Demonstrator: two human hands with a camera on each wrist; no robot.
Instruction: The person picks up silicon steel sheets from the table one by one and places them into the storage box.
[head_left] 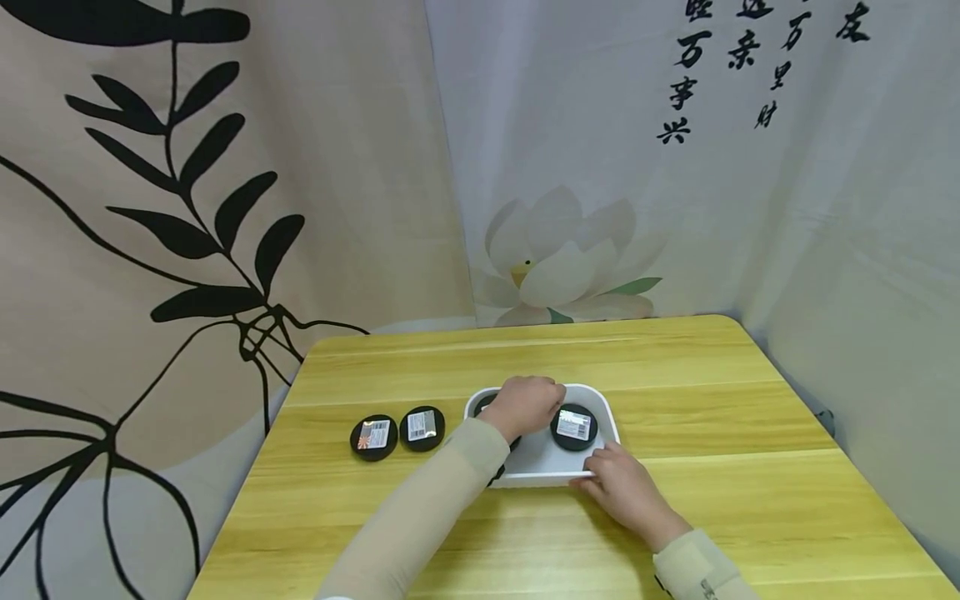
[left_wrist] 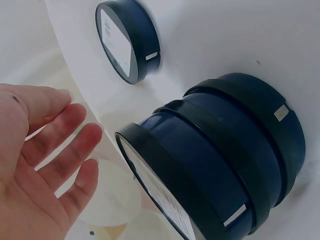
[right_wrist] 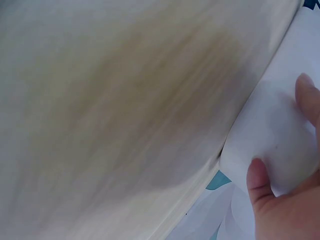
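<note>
A white tray with raised walls stands on the table. Inside it, in the left wrist view, several dark round containers are stacked and a single one sits apart; white labels mark their tops. My left hand is over the tray, partly covering the stack in the head view. From the left wrist its fingers look loosely bent, with nothing between them, beside the stack. At the tray's near right corner my right hand grips the rim, thumb and fingers on either side of the wall.
Two more black round containers, one with an orange-and-white label and one with a white label, lie on the wooden table left of the tray. Printed curtains hang behind and beside the table.
</note>
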